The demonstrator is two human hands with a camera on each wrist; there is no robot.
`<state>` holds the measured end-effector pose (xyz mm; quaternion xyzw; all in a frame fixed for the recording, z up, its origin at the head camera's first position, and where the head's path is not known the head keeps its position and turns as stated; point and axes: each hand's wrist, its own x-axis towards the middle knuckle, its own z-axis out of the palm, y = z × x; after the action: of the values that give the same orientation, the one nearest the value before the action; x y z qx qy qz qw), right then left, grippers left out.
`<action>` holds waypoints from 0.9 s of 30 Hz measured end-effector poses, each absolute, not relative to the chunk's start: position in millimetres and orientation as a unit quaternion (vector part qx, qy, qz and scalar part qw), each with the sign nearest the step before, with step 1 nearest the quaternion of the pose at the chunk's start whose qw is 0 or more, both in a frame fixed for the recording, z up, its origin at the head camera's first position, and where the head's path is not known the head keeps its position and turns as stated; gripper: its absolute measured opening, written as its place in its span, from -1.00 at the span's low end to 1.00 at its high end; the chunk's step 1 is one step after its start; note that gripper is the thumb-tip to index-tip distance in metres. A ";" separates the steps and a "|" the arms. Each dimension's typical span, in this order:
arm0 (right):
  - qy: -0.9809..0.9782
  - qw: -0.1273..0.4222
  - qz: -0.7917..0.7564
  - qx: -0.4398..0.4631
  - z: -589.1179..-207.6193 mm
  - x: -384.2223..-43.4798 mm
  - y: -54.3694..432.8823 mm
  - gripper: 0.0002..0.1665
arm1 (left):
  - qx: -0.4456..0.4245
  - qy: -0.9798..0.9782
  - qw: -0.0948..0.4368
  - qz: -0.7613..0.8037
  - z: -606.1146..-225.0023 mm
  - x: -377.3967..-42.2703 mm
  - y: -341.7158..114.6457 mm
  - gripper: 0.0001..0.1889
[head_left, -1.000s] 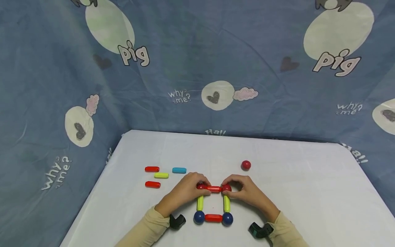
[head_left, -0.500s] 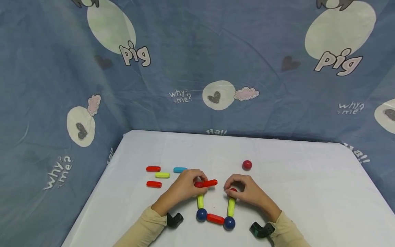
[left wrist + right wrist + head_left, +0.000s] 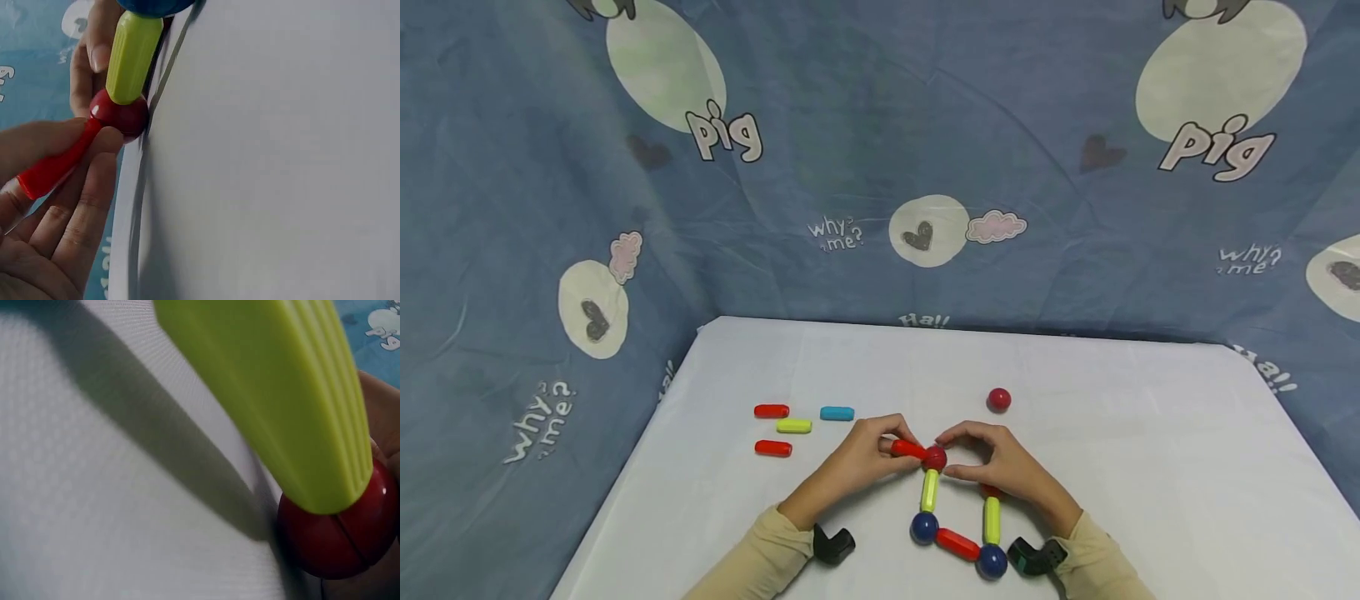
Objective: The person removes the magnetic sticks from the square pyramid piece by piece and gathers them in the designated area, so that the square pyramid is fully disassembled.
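Note:
Pinched between my left hand's (image 3: 867, 448) thumb and fingers is a red rod (image 3: 907, 449). One end of it meets a red ball (image 3: 935, 458), as the left wrist view also shows. From this ball a yellow rod (image 3: 929, 491) runs to a blue ball (image 3: 924, 528); a second red rod (image 3: 958, 544) links that to another blue ball (image 3: 992, 562). There a second yellow rod (image 3: 992, 521) leads up to a red ball (image 3: 350, 544), partly hidden under my right hand (image 3: 1000, 462). My right thumb and index finger curve apart, tips close beside the first red ball.
A loose red ball (image 3: 999, 400) lies behind my right hand. To the left are a blue rod (image 3: 837, 413), a yellow rod (image 3: 794, 426) and two red rods (image 3: 772, 448) on the white table (image 3: 1150, 467). A patterned blue cloth (image 3: 850, 125) hangs behind.
The upper red rod has come off the right-hand red ball. The joined pieces have shifted right and skewed. My left fingers now hold the rod, and the left-hand red ball sits between both hands.

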<state>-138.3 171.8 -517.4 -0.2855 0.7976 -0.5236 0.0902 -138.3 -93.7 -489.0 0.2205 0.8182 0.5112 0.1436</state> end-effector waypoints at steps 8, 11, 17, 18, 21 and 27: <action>0.791 0.108 -0.520 -0.303 -515.3 -138.1 172.7 -0.60 | 0.251 0.851 0.114 0.446 -484.5 -137.3 -92.7 -0.80; 0.792 0.114 -0.515 -0.306 -515.2 -138.3 172.5 -0.63 | 0.262 0.855 0.117 0.432 -481.5 -138.2 -95.9 -0.77; 0.801 0.119 -0.508 -0.295 -514.7 -137.9 171.7 -0.68 | 0.255 0.860 0.133 0.422 -475.2 -140.0 -103.7 -0.77; 0.801 0.120 -0.508 -0.294 -514.8 -137.8 171.8 -0.68 | 0.254 0.861 0.134 0.420 -474.4 -140.3 -104.4 -0.78; 0.798 0.117 -0.508 -0.303 -514.3 -137.8 172.2 -0.66 | 0.255 0.866 0.134 0.409 -473.8 -140.7 -105.3 -0.81; 0.801 0.109 -0.499 -0.312 -515.1 -138.7 173.0 -0.65 | 0.256 0.869 0.130 0.403 -475.1 -139.6 -104.5 -0.81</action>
<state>-138.7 173.0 -515.1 -0.3123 0.8010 -0.4991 0.1086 -139.6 -104.5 -475.1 0.2558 0.8689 0.4032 0.1300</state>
